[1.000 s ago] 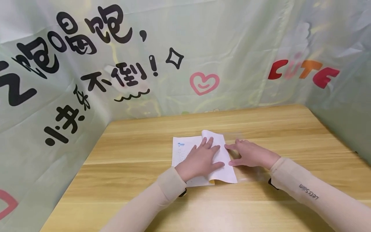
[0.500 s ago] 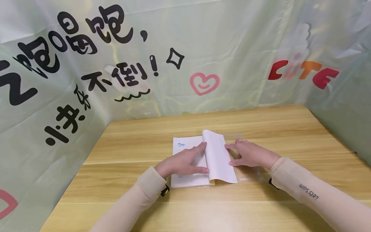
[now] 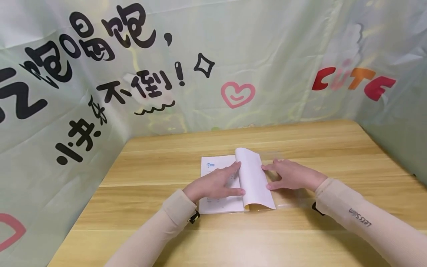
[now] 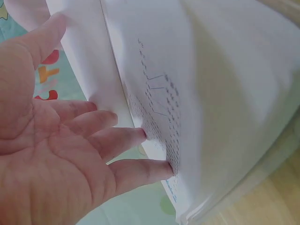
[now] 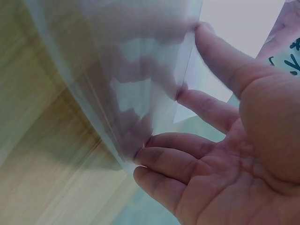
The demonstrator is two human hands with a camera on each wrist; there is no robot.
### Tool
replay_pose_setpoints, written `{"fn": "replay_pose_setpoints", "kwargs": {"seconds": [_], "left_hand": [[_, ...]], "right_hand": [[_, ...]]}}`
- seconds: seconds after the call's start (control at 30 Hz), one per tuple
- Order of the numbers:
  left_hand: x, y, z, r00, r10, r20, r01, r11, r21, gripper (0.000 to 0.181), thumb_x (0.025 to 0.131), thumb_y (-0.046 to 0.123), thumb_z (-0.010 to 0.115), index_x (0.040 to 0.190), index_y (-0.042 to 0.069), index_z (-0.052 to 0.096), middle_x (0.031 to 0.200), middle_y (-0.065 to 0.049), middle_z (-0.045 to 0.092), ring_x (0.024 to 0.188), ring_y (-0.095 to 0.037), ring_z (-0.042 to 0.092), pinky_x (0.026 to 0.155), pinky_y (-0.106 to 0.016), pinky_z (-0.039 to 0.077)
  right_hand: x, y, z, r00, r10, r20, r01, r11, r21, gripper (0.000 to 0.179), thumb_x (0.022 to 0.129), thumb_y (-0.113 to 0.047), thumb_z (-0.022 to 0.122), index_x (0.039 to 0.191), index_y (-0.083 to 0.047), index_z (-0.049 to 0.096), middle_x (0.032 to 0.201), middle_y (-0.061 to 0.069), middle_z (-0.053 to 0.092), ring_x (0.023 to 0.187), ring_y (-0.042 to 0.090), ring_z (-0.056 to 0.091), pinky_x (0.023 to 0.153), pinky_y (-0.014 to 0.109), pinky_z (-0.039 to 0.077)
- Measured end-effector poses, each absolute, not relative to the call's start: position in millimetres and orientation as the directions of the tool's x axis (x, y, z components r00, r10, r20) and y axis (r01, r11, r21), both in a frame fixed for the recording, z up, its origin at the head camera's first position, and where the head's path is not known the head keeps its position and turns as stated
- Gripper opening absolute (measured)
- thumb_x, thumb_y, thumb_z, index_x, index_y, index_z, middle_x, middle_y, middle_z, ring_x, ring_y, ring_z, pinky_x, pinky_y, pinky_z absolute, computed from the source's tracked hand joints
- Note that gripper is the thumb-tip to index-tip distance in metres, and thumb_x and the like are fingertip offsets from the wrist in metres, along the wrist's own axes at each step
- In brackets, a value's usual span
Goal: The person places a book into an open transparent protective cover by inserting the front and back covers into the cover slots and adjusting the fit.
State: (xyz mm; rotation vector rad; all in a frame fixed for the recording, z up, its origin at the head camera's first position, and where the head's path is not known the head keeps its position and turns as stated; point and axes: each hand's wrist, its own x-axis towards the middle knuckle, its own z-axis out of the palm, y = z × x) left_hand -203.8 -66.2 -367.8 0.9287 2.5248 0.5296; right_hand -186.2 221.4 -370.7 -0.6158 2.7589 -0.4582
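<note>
A booklet [image 3: 221, 208] with printed white pages lies on the table, and a blank white flap [image 3: 255, 180] is curled up along its right side. Yellow shows under the flap's near end. My left hand [image 3: 213, 184] lies over the printed page, fingertips and thumb along the flap's left edge. Its fingers [image 4: 126, 176] are spread and fairly straight in the left wrist view. At the flap's right edge, my right hand [image 3: 293, 175] touches with fingertips and thumb. A clear plastic sheet [image 5: 131, 93] reflects those fingers in the right wrist view; part of it sticks out beneath the right hand.
The wooden table [image 3: 166, 159] carries the booklet near its middle. A pale printed cloth [image 3: 283, 74] hangs behind it and along both sides, close to the table's edges.
My left hand has lifted off the top of the white flap and moved left, to its left edge. The right hand stays at the right edge. The head view has shifted slightly.
</note>
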Motion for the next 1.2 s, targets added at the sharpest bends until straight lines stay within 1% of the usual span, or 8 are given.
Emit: {"fn": "replay_pose_setpoints", "kwargs": {"seconds": [0.13,0.2,0.3,0.37,0.53,0.7,0.93,1.2], "left_hand": [[-204.8,-64.7,-367.4,-0.691,0.681,-0.243,0.533,0.707,0.466,0.099,0.102,0.054,0.069,0.174,0.014,0.014,0.181,-0.004,0.018,0.166,-0.025,0.027,0.135,-0.040,0.027],[-205.2,-64.1,-367.3,-0.691,0.682,-0.239,0.538,0.706,0.461,0.100,0.102,0.055,0.069,0.174,0.013,0.015,0.181,-0.005,0.018,0.166,-0.024,0.027,0.135,-0.040,0.027],[-206.3,-63.9,-368.0,-0.689,0.686,-0.235,0.545,0.704,0.456,0.100,0.102,0.055,0.069,0.174,0.012,0.014,0.181,-0.006,0.018,0.166,-0.023,0.026,0.135,-0.039,0.026],[-206.5,-63.9,-367.8,-0.688,0.688,-0.231,0.545,0.700,0.462,0.100,0.102,0.054,0.070,0.174,0.012,0.015,0.181,-0.006,0.015,0.167,-0.022,0.024,0.135,-0.039,0.026],[-205.0,-63.6,-363.7,-0.683,0.693,-0.231,0.542,0.693,0.476,0.099,0.102,0.051,0.071,0.173,0.011,0.017,0.183,-0.004,0.004,0.169,-0.022,0.016,0.136,-0.040,0.021],[-207.1,-61.3,-360.3,-0.675,0.697,-0.242,0.549,0.694,0.466,0.101,0.102,0.049,0.072,0.173,0.009,0.014,0.182,-0.006,0.009,0.168,-0.022,0.019,0.136,-0.039,0.022],[-208.6,-61.2,-360.5,-0.647,0.720,-0.252,0.556,0.671,0.490,0.091,0.104,0.046,0.070,0.174,0.021,0.018,0.183,-0.006,0.004,0.169,-0.027,0.017,0.136,-0.046,0.022],[-207.8,-58.2,-359.6,-0.645,0.714,-0.273,0.575,0.689,0.442,0.087,0.105,0.051,0.067,0.174,0.025,0.020,0.183,-0.003,0.002,0.169,-0.027,0.016,0.136,-0.048,0.022]], "right_hand": [[-186.3,222.3,-368.9,-0.869,-0.449,-0.208,-0.357,0.860,-0.365,0.082,0.093,-0.051,0.081,0.155,-0.004,0.056,0.153,0.045,0.047,0.143,0.063,0.047,0.114,0.074,0.042],[-186.3,222.5,-367.5,-0.868,-0.448,-0.213,-0.356,0.861,-0.363,0.084,0.092,-0.053,0.081,0.156,-0.004,0.055,0.149,0.042,0.053,0.139,0.059,0.052,0.112,0.072,0.045],[-186.5,222.6,-366.9,-0.865,-0.454,-0.213,-0.362,0.860,-0.360,0.085,0.092,-0.054,0.080,0.156,-0.004,0.055,0.147,0.041,0.055,0.137,0.058,0.055,0.110,0.071,0.047],[-186.7,222.5,-366.6,-0.865,-0.453,-0.215,-0.361,0.860,-0.360,0.085,0.092,-0.054,0.080,0.156,-0.004,0.055,0.148,0.042,0.054,0.137,0.058,0.054,0.111,0.071,0.047],[-187.6,221.9,-367.9,-0.867,-0.448,-0.219,-0.355,0.863,-0.359,0.085,0.092,-0.054,0.081,0.156,-0.005,0.055,0.153,0.048,0.044,0.143,0.064,0.046,0.114,0.075,0.041],[-188.3,222.4,-368.2,-0.864,-0.453,-0.220,-0.358,0.860,-0.363,0.085,0.092,-0.054,0.081,0.156,-0.004,0.055,0.153,0.049,0.044,0.143,0.064,0.046,0.114,0.074,0.042],[-189.7,223.5,-366.1,-0.862,-0.445,-0.240,-0.346,0.865,-0.363,0.086,0.092,-0.056,0.080,0.158,-0.007,0.054,0.154,0.048,0.044,0.143,0.064,0.046,0.113,0.075,0.042],[-189.5,223.8,-366.4,-0.866,-0.426,-0.260,-0.325,0.877,-0.355,0.087,0.092,-0.059,0.078,0.160,-0.010,0.052,0.156,0.048,0.039,0.145,0.066,0.042,0.115,0.077,0.039]]}}
